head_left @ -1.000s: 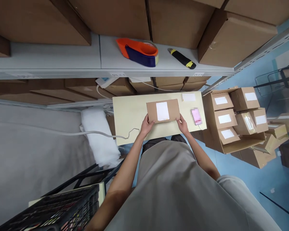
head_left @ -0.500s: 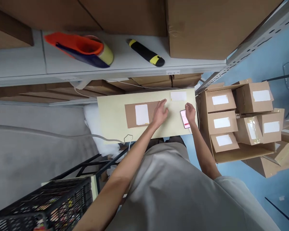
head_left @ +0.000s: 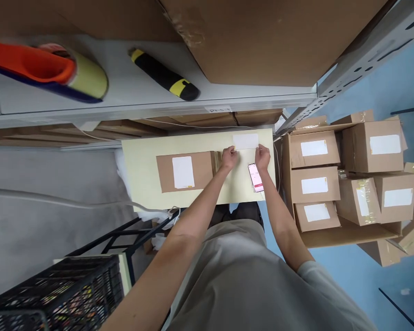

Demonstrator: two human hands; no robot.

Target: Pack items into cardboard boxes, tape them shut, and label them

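Observation:
A blank-looking white label (head_left: pixel 245 141) lies near the far right of the cream tabletop (head_left: pixel 145 184). My left hand (head_left: pixel 229 158) pinches its near left corner. At the near right corner my right hand (head_left: pixel 262 158) has its fingers closed on the same label. Left of my left hand rests a brown cardboard box (head_left: pixel 203 172), with a white label (head_left: pixel 183 172) on its top. A smartphone (head_left: pixel 255 178) with a lit pinkish screen lies just below my right hand, its edge partly covered by my wrist.
A shelf above the table bears an orange tape dispenser (head_left: pixel 44 69), a black and yellow utility knife (head_left: pixel 163 73) and large cartons (head_left: pixel 262 41). To the right, a big open carton (head_left: pixel 348 234) holds several labelled boxes. A black crate (head_left: pixel 65 289) stands at lower left.
My left hand has gone from spread fingers to a pinch at the label's left corner. My right hand has moved from beside the phone up to the right corner. The camera view has shifted.

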